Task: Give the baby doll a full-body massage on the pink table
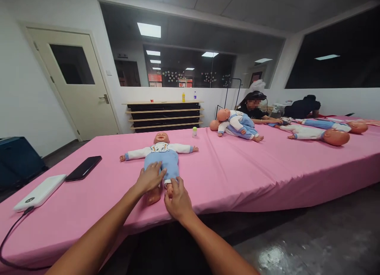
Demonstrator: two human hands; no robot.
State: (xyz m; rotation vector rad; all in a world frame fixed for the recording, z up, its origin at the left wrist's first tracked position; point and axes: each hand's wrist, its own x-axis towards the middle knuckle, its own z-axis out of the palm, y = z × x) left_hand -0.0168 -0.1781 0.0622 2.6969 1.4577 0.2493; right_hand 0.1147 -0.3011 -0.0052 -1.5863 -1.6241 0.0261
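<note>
On the pink-covered table (225,176) a baby doll (170,160) lies on its back, arms spread wide, its head toward the far edge. It wears a white top with an animal-face bib and blue trousers. My left hand (151,176) rests with fingers stretched over one trouser leg, the bare foot showing below it. My right hand (179,199) has its fingers closed round the other leg's white cuff and ankle, partly hiding that foot.
Left of the doll lie a black phone (84,168) and a white power bank (40,192) with a cable. A small green-capped bottle (194,132) stands beyond. More dolls (237,122) lie to the right, where a co-worker (252,106) sits. Shelves (164,116) stand behind.
</note>
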